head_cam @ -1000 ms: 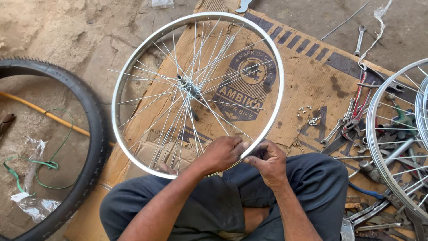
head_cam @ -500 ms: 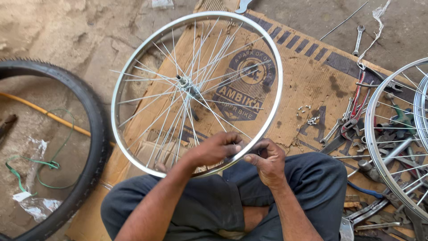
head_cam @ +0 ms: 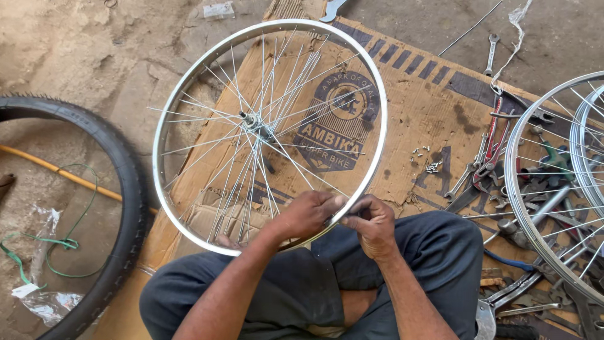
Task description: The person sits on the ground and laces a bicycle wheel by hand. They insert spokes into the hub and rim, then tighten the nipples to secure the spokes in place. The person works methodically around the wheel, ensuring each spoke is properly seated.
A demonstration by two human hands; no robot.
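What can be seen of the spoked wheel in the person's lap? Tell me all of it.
The wheel is a bare, shiny metal rim with no tyre. Thin silver spokes fan from a small hub with an axle stub; several look loose and uneven. It leans tilted over flattened cardboard, its near edge at the seated person's knees. The left hand and right hand meet at that near rim, pinching where a spoke ends.

Flattened cardboard (head_cam: 434,82) on the dirt floor (head_cam: 94,50) carries wrenches (head_cam: 491,53) and small nipples (head_cam: 433,167).
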